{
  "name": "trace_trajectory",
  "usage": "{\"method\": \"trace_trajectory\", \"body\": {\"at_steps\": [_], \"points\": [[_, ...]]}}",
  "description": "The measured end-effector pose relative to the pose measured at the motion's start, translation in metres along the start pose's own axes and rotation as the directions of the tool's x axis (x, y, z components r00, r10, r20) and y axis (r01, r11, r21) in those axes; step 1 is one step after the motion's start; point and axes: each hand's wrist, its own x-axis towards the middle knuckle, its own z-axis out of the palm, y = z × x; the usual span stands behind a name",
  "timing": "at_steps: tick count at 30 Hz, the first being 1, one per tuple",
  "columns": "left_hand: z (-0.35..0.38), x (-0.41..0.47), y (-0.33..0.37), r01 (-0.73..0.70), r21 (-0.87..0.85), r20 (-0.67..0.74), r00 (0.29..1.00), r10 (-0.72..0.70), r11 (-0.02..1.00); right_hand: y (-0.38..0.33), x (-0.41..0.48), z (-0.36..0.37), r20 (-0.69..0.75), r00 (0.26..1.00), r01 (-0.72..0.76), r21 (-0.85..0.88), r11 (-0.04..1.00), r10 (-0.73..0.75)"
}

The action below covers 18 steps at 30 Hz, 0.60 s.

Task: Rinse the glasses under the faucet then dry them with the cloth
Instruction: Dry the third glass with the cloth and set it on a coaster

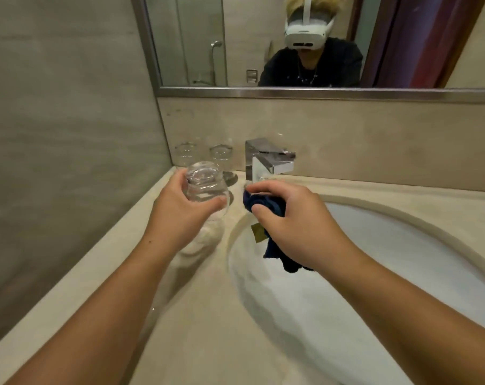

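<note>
My left hand (177, 209) grips a clear glass (205, 187) turned bottom-up, held above the beige counter left of the basin. My right hand (294, 218) clutches a bunched dark blue cloth (266, 207) with a small tan tag, over the basin's left rim. Two more clear glasses stand upside down against the back wall: one (186, 157) near the corner, the other (221, 159) beside the faucet. The chrome faucet (266, 159) rises just behind my right hand; I see no water running.
The white oval basin (402, 245) fills the right half of the counter (180, 315). A tiled side wall closes in the left. A steel-framed mirror (291, 91) hangs above the backsplash and reflects a person wearing a headset.
</note>
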Motion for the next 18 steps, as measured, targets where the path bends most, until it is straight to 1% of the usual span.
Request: {"method": "trace_trajectory", "body": {"at_steps": [4,7,13,18], "points": [[-0.023,0.038,-0.027,0.044,0.026,-0.089,0.995,-0.042,0.999,-0.002,0.018,0.030,0.027,1.000,-0.002,0.021,1.000,0.001],[-0.027,0.059,-0.041,0.055,0.029,-0.130,0.990,-0.051,0.998,0.001,0.029,0.047,0.023,1.000,0.007,-0.009,1.000,-0.006],[-0.023,0.094,-0.064,0.064,0.078,-0.136,0.989,-0.053,0.995,0.014,0.036,0.061,0.043,0.999,-0.018,-0.019,1.000,0.019],[-0.021,0.114,-0.074,0.056,0.080,-0.140,0.989,-0.045,0.995,0.026,0.041,0.059,0.061,0.997,-0.043,-0.006,0.999,0.043]]}}
